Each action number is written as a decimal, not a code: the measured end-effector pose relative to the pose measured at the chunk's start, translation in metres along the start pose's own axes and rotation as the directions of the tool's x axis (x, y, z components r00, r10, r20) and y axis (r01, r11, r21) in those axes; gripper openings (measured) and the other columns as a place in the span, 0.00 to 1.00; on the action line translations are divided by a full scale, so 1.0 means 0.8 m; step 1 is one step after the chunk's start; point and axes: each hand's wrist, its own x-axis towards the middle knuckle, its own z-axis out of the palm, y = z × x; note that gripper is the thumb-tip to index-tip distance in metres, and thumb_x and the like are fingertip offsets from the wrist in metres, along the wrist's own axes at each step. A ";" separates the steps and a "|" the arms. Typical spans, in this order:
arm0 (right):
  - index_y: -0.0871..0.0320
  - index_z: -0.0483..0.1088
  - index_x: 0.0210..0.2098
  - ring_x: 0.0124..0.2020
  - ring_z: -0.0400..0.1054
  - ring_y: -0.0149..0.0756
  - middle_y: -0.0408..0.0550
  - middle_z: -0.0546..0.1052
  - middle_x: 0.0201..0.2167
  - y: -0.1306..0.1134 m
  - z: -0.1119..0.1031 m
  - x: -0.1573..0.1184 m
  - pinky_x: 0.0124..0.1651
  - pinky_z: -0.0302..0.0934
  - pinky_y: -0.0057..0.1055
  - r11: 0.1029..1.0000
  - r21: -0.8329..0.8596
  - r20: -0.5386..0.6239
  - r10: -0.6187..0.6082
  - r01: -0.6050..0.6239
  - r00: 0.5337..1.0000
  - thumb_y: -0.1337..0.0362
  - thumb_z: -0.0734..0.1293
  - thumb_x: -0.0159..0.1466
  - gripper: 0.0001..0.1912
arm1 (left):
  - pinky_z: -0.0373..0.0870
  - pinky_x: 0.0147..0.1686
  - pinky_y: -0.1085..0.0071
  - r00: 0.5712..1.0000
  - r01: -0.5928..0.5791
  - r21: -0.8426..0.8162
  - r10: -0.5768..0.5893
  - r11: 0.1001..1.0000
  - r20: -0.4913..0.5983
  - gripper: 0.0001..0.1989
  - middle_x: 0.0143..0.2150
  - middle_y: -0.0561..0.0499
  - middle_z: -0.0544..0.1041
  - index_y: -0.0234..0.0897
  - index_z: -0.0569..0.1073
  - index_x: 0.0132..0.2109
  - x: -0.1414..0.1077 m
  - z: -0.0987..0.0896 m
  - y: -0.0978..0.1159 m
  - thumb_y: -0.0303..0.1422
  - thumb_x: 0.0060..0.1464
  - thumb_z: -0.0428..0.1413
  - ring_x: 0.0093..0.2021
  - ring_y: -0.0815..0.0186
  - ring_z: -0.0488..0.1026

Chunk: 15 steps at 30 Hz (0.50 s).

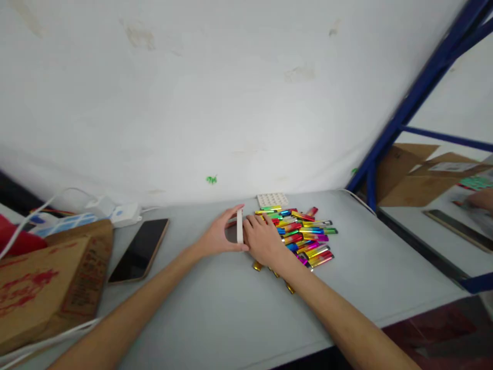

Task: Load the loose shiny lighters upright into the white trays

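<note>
My left hand (220, 232) grips a thin white tray (240, 226) by its two ends, thumb and fingers spread across it. The tray stands on edge, its narrow side towards me. Against its right side rests my right hand (264, 239), fingers curled. Whatever is under those fingers is hidden. Just right of this hand lies a loose pile of shiny foil-coloured lighters (302, 229) in gold, red, green, blue and purple. A few gold ones (257, 265) stick out below my right wrist. Behind the pile, a white tray with rows of holes (272, 199) lies by the wall.
A black phone (140, 251) lies to the left on the grey table (215, 308). Further left are a cardboard box (42, 282), white plugs (126, 214) and cables. A blue metal frame (408, 103) stands at right; beyond it are an open carton (416, 174) and another person's hand (481, 199).
</note>
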 end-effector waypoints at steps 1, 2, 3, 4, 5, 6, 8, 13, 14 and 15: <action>0.61 0.73 0.56 0.59 0.68 0.53 0.60 0.77 0.56 -0.001 0.001 -0.001 0.69 0.55 0.53 1.000 -0.009 -0.005 0.013 -0.013 1.000 0.59 0.62 0.76 0.16 | 0.70 0.68 0.47 1.000 -0.001 0.011 0.001 1.000 0.003 0.58 0.72 0.37 0.67 0.42 0.62 0.75 0.001 -0.001 0.004 0.45 0.40 0.78 0.71 0.41 0.67; 0.60 0.73 0.55 0.59 0.68 0.54 0.59 0.77 0.56 -0.001 0.002 -0.002 0.68 0.55 0.53 0.999 -0.020 -0.011 0.025 -0.025 1.000 0.60 0.61 0.76 0.15 | 0.72 0.67 0.48 1.000 -0.004 0.027 0.003 1.000 0.008 0.56 0.72 0.37 0.68 0.42 0.64 0.74 0.001 -0.003 0.008 0.43 0.41 0.77 0.71 0.42 0.68; 0.59 0.73 0.54 0.59 0.68 0.54 0.59 0.77 0.56 -0.001 0.004 -0.003 0.67 0.56 0.54 0.999 -0.032 -0.018 0.040 -0.040 0.999 0.60 0.61 0.76 0.14 | 0.73 0.66 0.48 1.000 -0.007 0.047 0.006 0.999 0.017 0.54 0.71 0.38 0.68 0.43 0.65 0.73 0.001 -0.006 0.013 0.42 0.42 0.77 0.71 0.42 0.68; 0.59 0.73 0.54 0.58 0.68 0.55 0.59 0.77 0.55 0.000 0.005 -0.004 0.67 0.56 0.54 0.998 -0.044 -0.025 0.054 -0.055 0.998 0.61 0.61 0.76 0.14 | 0.73 0.66 0.49 1.000 -0.009 0.070 0.007 0.998 0.029 0.52 0.71 0.38 0.69 0.43 0.67 0.72 0.001 -0.010 0.018 0.42 0.42 0.76 0.70 0.43 0.68; 0.59 0.73 0.53 0.58 0.68 0.55 0.60 0.77 0.55 0.000 0.006 -0.004 0.66 0.57 0.54 0.996 -0.053 -0.032 0.066 -0.068 0.997 0.61 0.61 0.75 0.14 | 0.73 0.66 0.49 0.999 -0.010 0.094 0.005 0.996 0.045 0.50 0.71 0.38 0.69 0.43 0.68 0.71 0.000 -0.016 0.022 0.41 0.42 0.76 0.70 0.43 0.68; 0.59 0.73 0.54 0.57 0.68 0.54 0.60 0.77 0.55 0.001 0.007 -0.004 0.66 0.57 0.53 0.995 -0.057 -0.039 0.076 -0.078 0.996 0.62 0.61 0.75 0.14 | 0.73 0.66 0.49 0.998 -0.006 0.117 -0.001 0.993 0.063 0.49 0.70 0.38 0.69 0.43 0.69 0.71 -0.001 -0.022 0.027 0.41 0.42 0.76 0.70 0.44 0.69; 0.59 0.73 0.54 0.57 0.68 0.53 0.60 0.77 0.54 0.002 0.010 -0.003 0.66 0.57 0.52 0.995 -0.051 -0.051 0.085 -0.087 0.995 0.63 0.60 0.75 0.14 | 0.70 0.69 0.49 0.995 0.016 0.146 -0.030 0.989 0.098 0.49 0.70 0.38 0.69 0.43 0.69 0.70 -0.005 -0.037 0.033 0.42 0.42 0.77 0.70 0.44 0.69; 0.59 0.74 0.53 0.59 0.69 0.53 0.60 0.77 0.55 0.000 0.013 -0.004 0.70 0.52 0.57 0.996 -0.021 -0.072 0.089 -0.091 0.993 0.64 0.58 0.77 0.14 | 0.65 0.72 0.48 0.978 0.112 0.092 -0.126 0.989 0.167 0.51 0.70 0.41 0.70 0.43 0.68 0.69 -0.013 -0.059 0.036 0.40 0.39 0.78 0.68 0.47 0.72; 0.59 0.74 0.54 0.60 0.68 0.53 0.59 0.77 0.56 -0.001 0.013 -0.005 0.71 0.50 0.58 0.996 -0.011 -0.087 0.087 -0.088 0.992 0.63 0.58 0.77 0.15 | 0.64 0.72 0.49 0.978 0.117 0.073 -0.128 0.990 0.164 0.52 0.70 0.40 0.69 0.43 0.68 0.69 -0.014 -0.059 0.035 0.40 0.38 0.79 0.69 0.47 0.71; 0.58 0.74 0.55 0.61 0.68 0.53 0.59 0.77 0.57 -0.004 0.014 -0.006 0.72 0.49 0.59 0.997 0.004 -0.101 0.074 -0.074 0.992 0.63 0.59 0.77 0.15 | 0.63 0.73 0.49 0.980 0.117 0.058 -0.124 0.992 0.158 0.52 0.72 0.40 0.68 0.44 0.67 0.69 -0.014 -0.057 0.033 0.40 0.39 0.79 0.71 0.47 0.69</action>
